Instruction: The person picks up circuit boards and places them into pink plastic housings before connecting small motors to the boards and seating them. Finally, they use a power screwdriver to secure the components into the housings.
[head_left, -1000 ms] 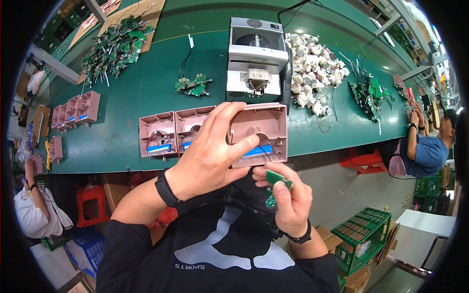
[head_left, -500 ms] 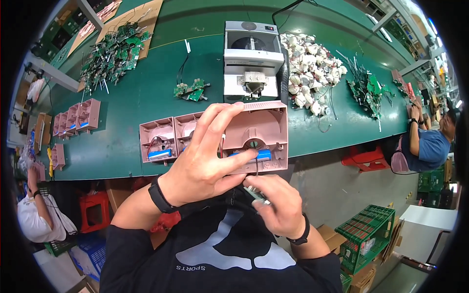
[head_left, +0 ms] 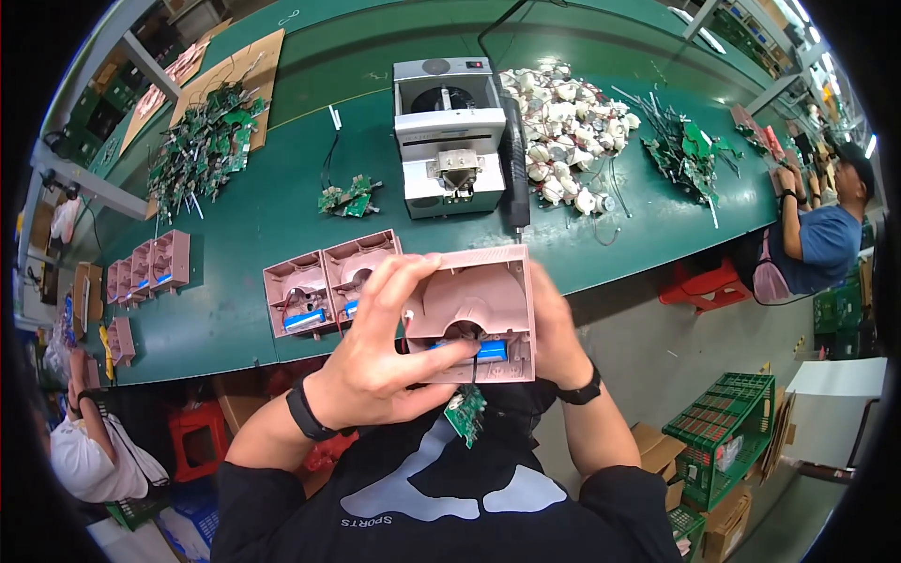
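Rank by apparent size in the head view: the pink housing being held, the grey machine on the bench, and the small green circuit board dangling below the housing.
1. Grey machine and pink housing: they look alike; the housing is nearer the camera, so unsure.
2. Green circuit board: clearly smallest.

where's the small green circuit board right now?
Head view, centre-low: the small green circuit board dangles just below the pink housing held by both hands, between the left hand and right hand.

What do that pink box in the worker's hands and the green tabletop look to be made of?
The pink housing looks like moulded plastic: matte, even colour, with thin walls and curved ribs inside. The green table surface seems a smooth mat, perhaps rubber or vinyl, with a faint sheen.
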Action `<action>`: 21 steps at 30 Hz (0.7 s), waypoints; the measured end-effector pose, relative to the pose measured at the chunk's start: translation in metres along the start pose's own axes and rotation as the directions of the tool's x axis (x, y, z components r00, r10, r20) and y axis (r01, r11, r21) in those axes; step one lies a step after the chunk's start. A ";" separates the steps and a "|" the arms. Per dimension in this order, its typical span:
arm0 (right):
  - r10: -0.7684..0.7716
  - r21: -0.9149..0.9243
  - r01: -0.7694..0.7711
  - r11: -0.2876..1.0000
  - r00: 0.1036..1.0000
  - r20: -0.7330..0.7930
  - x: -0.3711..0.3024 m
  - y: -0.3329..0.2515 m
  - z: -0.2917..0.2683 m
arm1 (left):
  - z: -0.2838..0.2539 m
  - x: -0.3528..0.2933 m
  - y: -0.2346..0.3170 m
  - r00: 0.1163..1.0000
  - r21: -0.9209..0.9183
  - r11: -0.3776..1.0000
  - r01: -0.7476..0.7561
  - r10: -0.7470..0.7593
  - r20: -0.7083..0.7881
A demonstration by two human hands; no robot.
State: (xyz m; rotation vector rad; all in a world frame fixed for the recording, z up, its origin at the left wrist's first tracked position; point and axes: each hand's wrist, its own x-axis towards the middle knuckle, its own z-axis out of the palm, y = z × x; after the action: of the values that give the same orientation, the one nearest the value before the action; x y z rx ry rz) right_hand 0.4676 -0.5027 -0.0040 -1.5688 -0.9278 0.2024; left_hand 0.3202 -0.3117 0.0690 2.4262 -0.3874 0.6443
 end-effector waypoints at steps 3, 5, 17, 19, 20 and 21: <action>0.117 0.171 -0.137 0.976 0.986 0.122 -0.009 0.013 0.006 | 0.011 0.001 -0.008 0.998 -0.005 0.998 0.058 -0.058 0.013; 0.099 0.073 -0.112 0.991 0.983 0.156 -0.018 0.017 0.010 | 0.016 0.001 -0.018 0.989 0.061 0.988 0.145 -0.145 0.006; 0.476 -0.152 -0.465 0.872 0.878 0.046 -0.039 0.021 0.024 | 0.067 -0.002 -0.069 0.951 0.207 0.944 0.255 -0.284 0.120; 0.436 -0.190 -0.426 0.885 0.900 0.011 -0.040 0.026 0.027 | 0.069 0.000 -0.071 0.947 0.227 0.939 0.258 -0.292 0.131; 0.388 -0.227 -0.381 0.896 0.922 -0.019 -0.041 0.028 0.029 | 0.070 0.000 -0.072 0.944 0.251 0.932 0.260 -0.300 0.140; 0.337 -0.265 -0.336 0.904 0.941 -0.045 -0.041 0.030 0.030 | 0.071 0.001 -0.073 0.939 0.277 0.925 0.262 -0.310 0.148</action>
State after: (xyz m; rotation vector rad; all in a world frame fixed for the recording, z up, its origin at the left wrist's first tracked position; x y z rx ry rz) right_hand 0.4352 -0.5047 -0.0532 -1.9814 -0.6985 0.3320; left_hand 0.3757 -0.2978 -0.0149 2.7273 -0.0166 0.3512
